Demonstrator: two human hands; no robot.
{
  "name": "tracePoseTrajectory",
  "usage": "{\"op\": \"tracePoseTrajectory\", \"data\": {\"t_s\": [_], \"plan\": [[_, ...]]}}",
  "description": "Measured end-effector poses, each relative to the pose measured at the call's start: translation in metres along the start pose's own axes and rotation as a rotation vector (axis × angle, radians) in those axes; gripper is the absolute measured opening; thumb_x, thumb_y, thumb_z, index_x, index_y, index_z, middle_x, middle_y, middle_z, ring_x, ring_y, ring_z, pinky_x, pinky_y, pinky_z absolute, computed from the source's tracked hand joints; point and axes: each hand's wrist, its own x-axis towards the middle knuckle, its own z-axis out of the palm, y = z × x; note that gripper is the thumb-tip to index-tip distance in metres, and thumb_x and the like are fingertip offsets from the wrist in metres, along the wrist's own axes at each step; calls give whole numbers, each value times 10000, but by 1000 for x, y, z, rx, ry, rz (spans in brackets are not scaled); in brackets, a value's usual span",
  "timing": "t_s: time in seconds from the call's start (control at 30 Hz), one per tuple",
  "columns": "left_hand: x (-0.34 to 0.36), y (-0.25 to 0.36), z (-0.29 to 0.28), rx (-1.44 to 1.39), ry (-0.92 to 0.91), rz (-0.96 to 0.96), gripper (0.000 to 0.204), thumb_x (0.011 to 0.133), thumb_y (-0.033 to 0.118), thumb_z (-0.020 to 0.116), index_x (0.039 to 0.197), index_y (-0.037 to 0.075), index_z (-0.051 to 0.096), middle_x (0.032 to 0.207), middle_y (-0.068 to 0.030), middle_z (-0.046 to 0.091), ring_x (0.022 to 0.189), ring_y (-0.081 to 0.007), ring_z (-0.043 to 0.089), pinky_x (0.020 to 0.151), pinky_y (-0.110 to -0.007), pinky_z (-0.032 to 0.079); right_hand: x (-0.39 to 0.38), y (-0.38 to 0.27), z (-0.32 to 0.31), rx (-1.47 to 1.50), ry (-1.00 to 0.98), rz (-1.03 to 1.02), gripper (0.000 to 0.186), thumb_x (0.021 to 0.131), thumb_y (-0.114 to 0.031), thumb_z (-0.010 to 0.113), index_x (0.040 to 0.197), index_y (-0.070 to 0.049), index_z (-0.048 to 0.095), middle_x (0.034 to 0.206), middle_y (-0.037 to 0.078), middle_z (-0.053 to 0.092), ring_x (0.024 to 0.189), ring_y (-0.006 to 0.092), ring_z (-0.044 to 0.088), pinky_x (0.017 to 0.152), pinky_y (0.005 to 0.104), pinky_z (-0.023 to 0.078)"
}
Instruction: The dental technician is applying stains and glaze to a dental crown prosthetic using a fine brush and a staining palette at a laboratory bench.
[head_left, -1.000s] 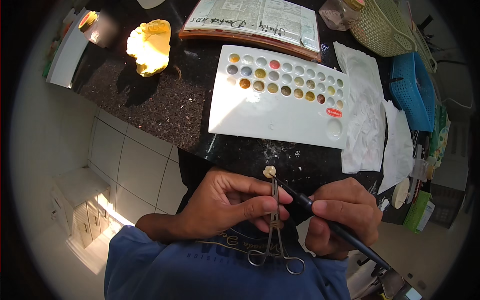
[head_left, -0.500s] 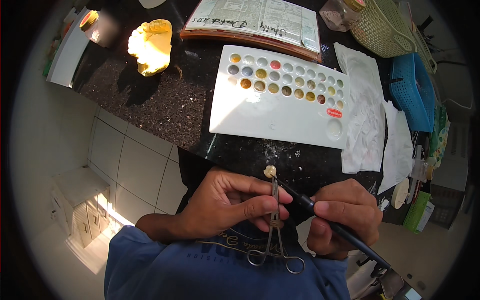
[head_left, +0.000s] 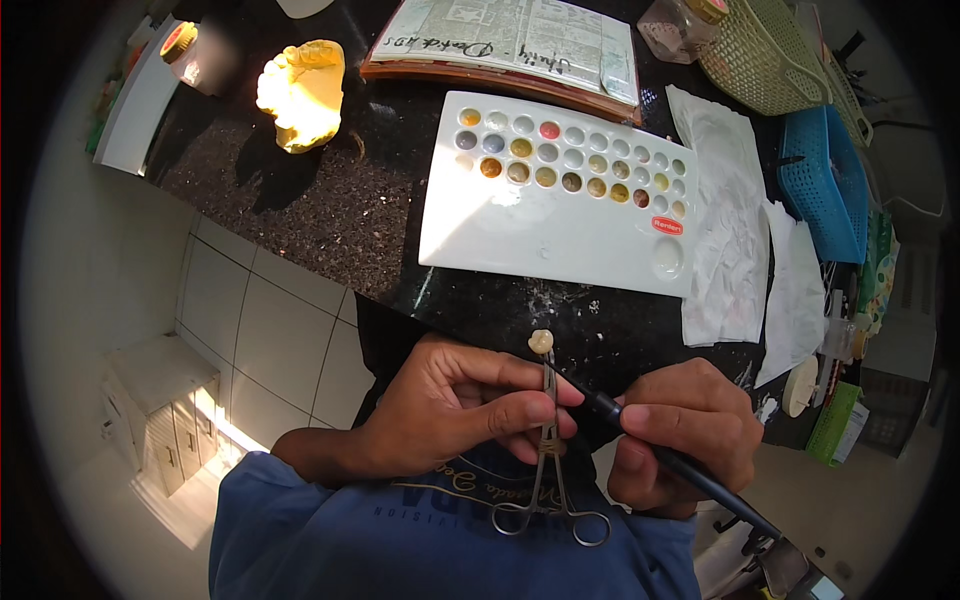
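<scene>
A small cream-coloured dental crown (head_left: 541, 342) sits in the tips of a locking forceps (head_left: 549, 440), whose ring handles hang down toward my blue shirt. My left hand (head_left: 490, 400) is closed on the forceps' shanks, thumb in front and fingers behind. Between thumb and fingers my right hand (head_left: 690, 435) grips a slim black brush (head_left: 700, 476). The brush's thin tip points up and left to just below the crown; whether it touches cannot be made out. Beyond the hands lies a white ceramic palette (head_left: 555, 240) with rows of coloured paste wells.
A yellowish plaster dental model (head_left: 302, 95) stands far left on the dark speckled counter (head_left: 330, 225), near a lidded jar (head_left: 185, 50). Behind the palette lies a paper-covered book (head_left: 510, 45). White tissues (head_left: 725, 210), a blue basket (head_left: 825, 185) and a woven basket (head_left: 765, 55) are on the right.
My right hand and the brush have shifted slightly to the left, and the brush tip has dropped a little from the crown. My left hand stays nearly still with the forceps.
</scene>
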Motion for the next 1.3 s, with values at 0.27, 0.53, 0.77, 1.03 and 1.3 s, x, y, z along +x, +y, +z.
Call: {"op": "tracePoseTrajectory", "data": {"t_s": [0.27,0.53,0.77,1.03,1.3], "plan": [[0,0,3,6,13,23,254,926,77,612,1141,-57,624,1014,-170,682,931,-194,682,744,-278,605,0,-2,0,-34,-7,0,310,629,34,751,923,14,653,731,130,656,590,201,647,489,270,526],[0,3,5,37,66,-16,223,934,96,598,1057,-88,627,893,-201,679,778,-238,701,631,-271,601,0,-2,2,-37,34,28,310,620,46,743,915,4,659,720,128,656,578,196,646,489,267,526],[-1,1,3,20,62,-9,246,932,136,613,1047,-81,628,856,-190,679,751,-241,700,612,-273,589,0,-2,4,-29,55,39,303,605,53,735,896,2,666,715,123,657,570,191,642,482,264,523],[-1,-2,2,12,50,21,289,930,187,621,1037,-81,627,859,-183,668,767,-237,693,632,-288,586,0,0,3,-43,66,31,300,610,37,742,899,8,668,704,121,657,566,188,642,477,258,523],[-1,-4,-6,-10,-56,24,292,954,163,585,1153,-48,616,943,-129,685,864,-189,682,707,-256,570,-1,1,3,-37,62,14,295,627,34,741,913,20,670,714,125,659,572,193,645,480,260,527]]}}
